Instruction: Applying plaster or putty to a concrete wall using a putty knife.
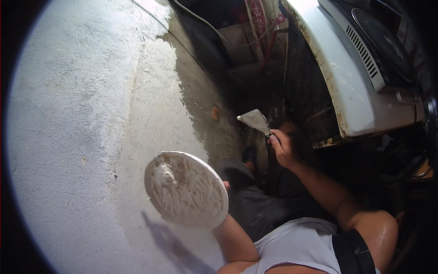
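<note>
A round, shallow disc [191, 196], smeared with whitish plaster and bearing a small lump near its upper left, is held up by my left hand [226, 185]. Most of that hand is hidden behind the disc; only a fingertip shows at its right edge. My right hand [284, 148] is closed round the handle of a small trowel [256, 121]. The trowel's blade points left and is coated in plaster, with a white dab at the tip. On the left rises a wall [59, 114], with a smooth damp-looking plaster band [155, 100] bordering bare grey cement [203, 102].
To the right stands a white, rust-edged appliance [337, 68] with a black, vented device [378, 41] on it. A pale cable [205, 20] crosses the dark corner at the back. Below, a foot in a dark shoe [249, 155] stands beside the wall.
</note>
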The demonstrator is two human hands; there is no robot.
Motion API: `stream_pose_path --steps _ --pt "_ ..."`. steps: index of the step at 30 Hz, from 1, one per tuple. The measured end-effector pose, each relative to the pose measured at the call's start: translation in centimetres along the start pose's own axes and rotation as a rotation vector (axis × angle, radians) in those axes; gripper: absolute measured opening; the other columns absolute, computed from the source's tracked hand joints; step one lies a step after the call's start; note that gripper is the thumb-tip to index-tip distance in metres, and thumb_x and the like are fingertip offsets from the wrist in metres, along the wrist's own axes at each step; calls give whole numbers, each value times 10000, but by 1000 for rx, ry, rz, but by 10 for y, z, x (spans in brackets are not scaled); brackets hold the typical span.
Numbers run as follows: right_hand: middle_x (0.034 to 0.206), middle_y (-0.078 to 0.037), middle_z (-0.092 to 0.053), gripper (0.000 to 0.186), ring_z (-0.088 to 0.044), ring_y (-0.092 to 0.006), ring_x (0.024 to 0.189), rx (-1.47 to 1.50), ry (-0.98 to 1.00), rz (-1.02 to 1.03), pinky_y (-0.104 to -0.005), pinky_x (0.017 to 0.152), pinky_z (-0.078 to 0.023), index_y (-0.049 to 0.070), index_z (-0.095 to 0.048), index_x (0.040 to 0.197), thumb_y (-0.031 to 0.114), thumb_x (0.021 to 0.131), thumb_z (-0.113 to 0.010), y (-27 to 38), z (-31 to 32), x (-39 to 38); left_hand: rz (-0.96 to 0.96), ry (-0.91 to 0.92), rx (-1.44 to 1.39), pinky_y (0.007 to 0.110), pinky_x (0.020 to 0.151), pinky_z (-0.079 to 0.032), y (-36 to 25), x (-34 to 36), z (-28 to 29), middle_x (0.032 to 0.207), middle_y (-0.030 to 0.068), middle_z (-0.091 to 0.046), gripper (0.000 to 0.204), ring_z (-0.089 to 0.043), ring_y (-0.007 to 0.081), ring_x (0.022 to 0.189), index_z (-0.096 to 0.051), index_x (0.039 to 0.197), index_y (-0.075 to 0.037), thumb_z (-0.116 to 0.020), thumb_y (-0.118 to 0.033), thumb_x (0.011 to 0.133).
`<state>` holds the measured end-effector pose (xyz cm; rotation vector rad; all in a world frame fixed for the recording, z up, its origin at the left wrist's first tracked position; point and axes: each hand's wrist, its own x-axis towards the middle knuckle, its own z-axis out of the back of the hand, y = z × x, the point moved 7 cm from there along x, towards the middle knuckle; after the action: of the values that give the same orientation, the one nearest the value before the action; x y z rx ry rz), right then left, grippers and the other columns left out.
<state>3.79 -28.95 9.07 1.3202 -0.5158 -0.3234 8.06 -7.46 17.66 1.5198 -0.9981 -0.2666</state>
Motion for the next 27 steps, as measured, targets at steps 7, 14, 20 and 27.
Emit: stream_pose_path --steps 7,14,20,27 --pt "1016 -153 -651 208 -659 -270 918 -25 132 133 -360 815 -507 -23 -646 1201 65 1028 -573 -3 -5 5 -199 113 228 604 1292 -130 7 -140 22 1742 18 -141 840 -125 302 1605 -166 1680 -250 -187 -761 1014" --pt "1076 -172 -623 230 -639 -348 1024 -69 214 150 -401 878 -501 -15 -607 1215 64 999 -619 3 -46 30 -494 -469 2125 706 1249 -132 -38 -194 9 1710 46 -260 916 -165 362 1590 -251 1662 -226 -316 -809 958" --pt "1130 -182 -612 274 -627 -371 1052 -51 255 350 -408 916 -500 -10 -589 1239 48 976 -644 14 -120 92 -527 -381 1051 787 1122 -316 -79 -184 34 1630 90 -422 916 -373 419 1496 -389 1607 -197 -405 -807 924" --pt "1103 -201 -595 272 -605 -421 1024 30 150 350 -462 878 -498 0 -577 1223 36 964 -649 0 -174 159 -994 -601 634 746 1147 -332 -116 -212 32 1584 82 -488 922 -397 394 1487 -466 1561 -198 -524 -802 867"
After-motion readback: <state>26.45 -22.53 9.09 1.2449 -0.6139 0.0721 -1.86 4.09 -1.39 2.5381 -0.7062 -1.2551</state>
